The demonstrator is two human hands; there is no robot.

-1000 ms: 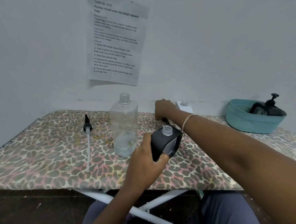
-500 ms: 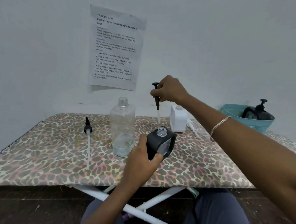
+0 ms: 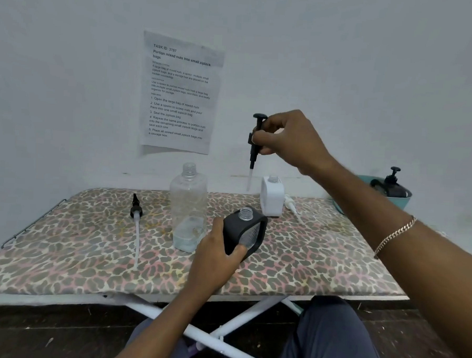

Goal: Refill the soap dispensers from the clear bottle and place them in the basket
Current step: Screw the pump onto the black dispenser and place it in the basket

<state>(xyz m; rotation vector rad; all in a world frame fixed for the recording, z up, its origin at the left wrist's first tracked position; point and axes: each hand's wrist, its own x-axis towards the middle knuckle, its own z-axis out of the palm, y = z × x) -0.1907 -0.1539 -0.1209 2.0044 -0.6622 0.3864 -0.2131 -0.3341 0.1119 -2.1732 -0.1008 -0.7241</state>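
Head camera, left to right, showed a loose pump (image 3: 136, 213) lying on the leopard-print table (image 3: 61, 246), the clear bottle (image 3: 188, 203) standing uncapped, the left hand (image 3: 214, 259) curled round a tilted, open black dispenser (image 3: 247, 230) — the right hand (image 3: 288, 140) pinching a black pump (image 3: 255, 141) upright in the air — and the basket (image 3: 400, 201) far right.

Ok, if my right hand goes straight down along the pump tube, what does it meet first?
Likely the open neck of the black dispenser in the left hand, directly below the pump tube. Depth is unclear; it could reach the table behind instead.
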